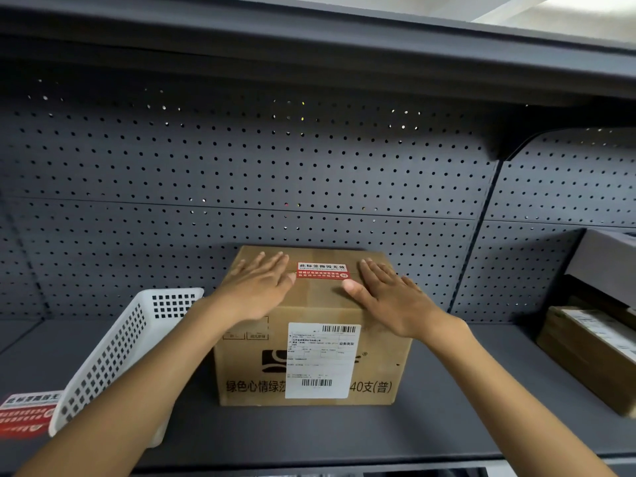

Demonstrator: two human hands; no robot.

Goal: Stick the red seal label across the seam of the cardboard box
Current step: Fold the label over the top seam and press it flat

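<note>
A brown cardboard box [311,359] stands on the dark grey shelf, with a white shipping label on its front face. A red seal label [322,270] with white lettering lies flat on the box top, across the taped seam. My left hand [256,287] rests flat on the top, just left of the label, fingers spread, thumb near the label's left edge. My right hand [385,292] lies flat on the top to the label's right, thumb just below its right corner. Neither hand holds anything.
A white perforated plastic basket [113,349] leans at the left of the box. More red seal labels [27,413] lie at the far left edge. A second cardboard box [592,352] sits at the right. A pegboard wall [241,173] backs the shelf [430,428].
</note>
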